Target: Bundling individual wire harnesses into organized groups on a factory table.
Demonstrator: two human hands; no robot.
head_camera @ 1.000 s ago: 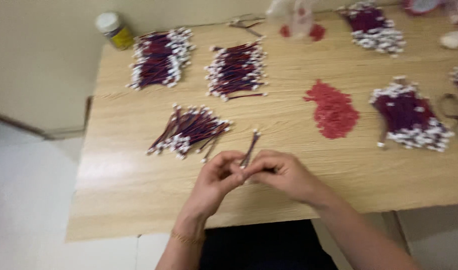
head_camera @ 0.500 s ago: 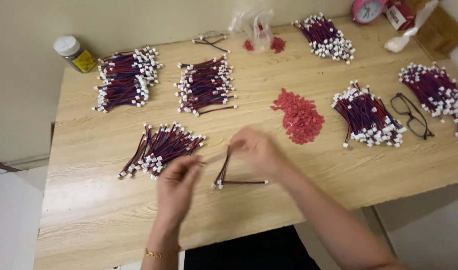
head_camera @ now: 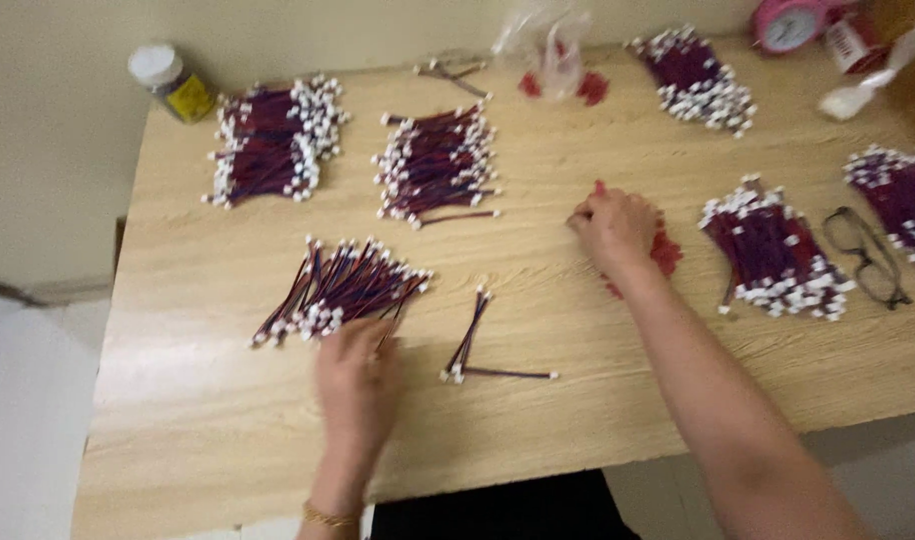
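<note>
Two hands apart: left hand touching wire bundle, right hand on red pile.

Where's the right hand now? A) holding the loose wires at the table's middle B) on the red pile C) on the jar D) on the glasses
B: the right hand rests over the red pile, well clear of the glasses and the jar; the loose wires lie untouched on the table.

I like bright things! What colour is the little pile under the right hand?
Red: the small pile in the head view.
</note>
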